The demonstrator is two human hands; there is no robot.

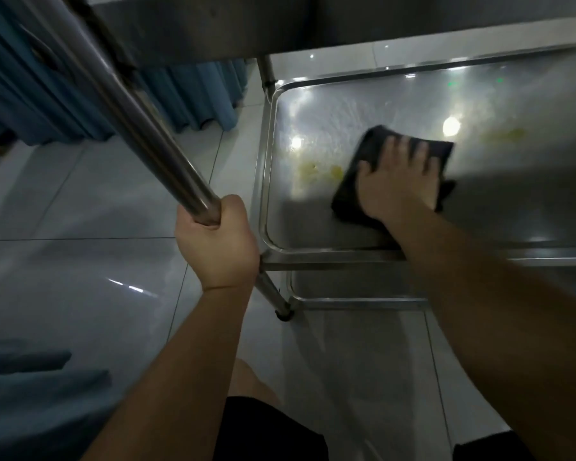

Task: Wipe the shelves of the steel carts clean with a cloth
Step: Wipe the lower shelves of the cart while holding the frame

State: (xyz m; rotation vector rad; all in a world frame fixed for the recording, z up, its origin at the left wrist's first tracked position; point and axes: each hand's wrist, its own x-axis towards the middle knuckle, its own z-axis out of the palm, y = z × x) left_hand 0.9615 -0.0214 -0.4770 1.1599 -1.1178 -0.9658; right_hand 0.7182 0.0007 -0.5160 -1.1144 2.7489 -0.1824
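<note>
A steel cart's middle shelf (313, 104) fills the upper right, wet and shiny, with yellowish smears near its left side (320, 171) and further right (502, 136). My right hand (396, 181) presses flat, fingers spread, on a dark cloth (374, 144) lying on this shelf. My left hand (218, 242) grips the cart's steel upright post (153, 138) at the shelf's near left corner. The shelf above (197, 24) overhangs the top of the view. A lower shelf (346, 287) shows beneath.
Glossy grey floor tiles (80, 211) spread to the left and below. Blue curtains (64, 94) hang at the upper left. A cart foot (284, 315) stands on the floor. My knees in dark shorts (266, 427) are at the bottom edge.
</note>
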